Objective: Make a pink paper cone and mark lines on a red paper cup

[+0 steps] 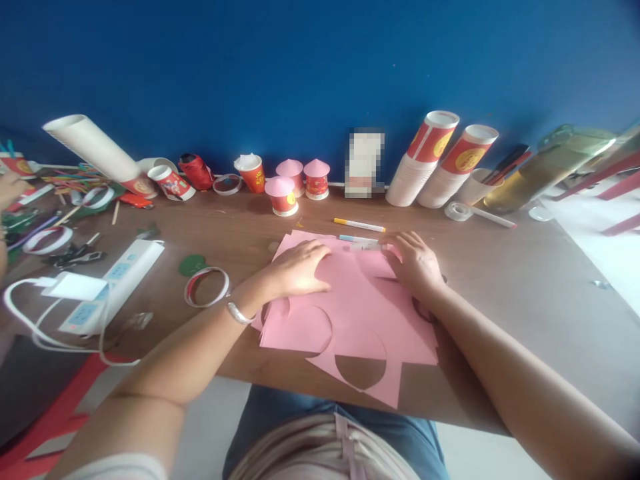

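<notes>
A loose stack of pink paper [370, 307] lies in front of me, its lower sheets cut with round holes and circular lines. My left hand [303, 267] rests on the stack's upper left, fingers stretched and thumb apart. On the upper right side, my right hand [413, 263] lies with its fingers bent over the paper, close to the end of a blue-capped marker [357, 239]. Scissors [424, 310] lie partly hidden beneath my right hand and wrist, with a dark blade tip showing. A yellow-capped marker [360, 225] lies just beyond the stack.
Three small cups with pink cone tops [316, 179] stand near the blue wall. Stacked paper cups [407, 180] and a tape roll [459, 211] are at right. At left are a power strip [125, 273], a cup ring [207, 287] and another person's hand [9, 190].
</notes>
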A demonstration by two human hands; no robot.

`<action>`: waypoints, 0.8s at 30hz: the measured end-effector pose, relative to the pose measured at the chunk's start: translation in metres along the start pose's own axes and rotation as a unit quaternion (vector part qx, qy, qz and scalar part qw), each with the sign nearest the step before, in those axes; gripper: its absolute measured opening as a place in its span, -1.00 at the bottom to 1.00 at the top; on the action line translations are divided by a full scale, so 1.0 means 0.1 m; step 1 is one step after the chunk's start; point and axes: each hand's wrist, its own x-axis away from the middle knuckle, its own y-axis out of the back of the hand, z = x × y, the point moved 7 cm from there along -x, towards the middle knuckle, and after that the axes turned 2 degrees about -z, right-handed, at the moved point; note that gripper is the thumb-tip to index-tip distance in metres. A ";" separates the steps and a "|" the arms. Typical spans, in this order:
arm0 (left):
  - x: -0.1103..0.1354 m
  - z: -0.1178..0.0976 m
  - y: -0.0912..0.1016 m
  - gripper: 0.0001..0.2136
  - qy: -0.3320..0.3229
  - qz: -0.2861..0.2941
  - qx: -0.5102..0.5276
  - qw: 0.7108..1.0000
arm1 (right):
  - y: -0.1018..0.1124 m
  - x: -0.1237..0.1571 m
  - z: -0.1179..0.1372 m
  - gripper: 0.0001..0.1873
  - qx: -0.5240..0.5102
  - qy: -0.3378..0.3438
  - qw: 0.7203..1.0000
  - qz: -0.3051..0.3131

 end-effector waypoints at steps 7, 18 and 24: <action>0.05 -0.13 -0.07 -0.50 0.028 0.072 -0.050 0.996 | -0.05 0.26 0.54 -0.72 0.025 0.115 0.993 0.015; 0.05 -0.11 -0.03 -0.47 0.071 0.098 -0.068 0.990 | -0.27 0.43 0.81 -0.70 0.113 0.109 0.983 0.099; 0.07 -0.11 -0.03 -0.52 0.116 0.127 -0.061 0.983 | -0.29 0.43 0.79 -0.71 0.110 0.088 0.982 0.124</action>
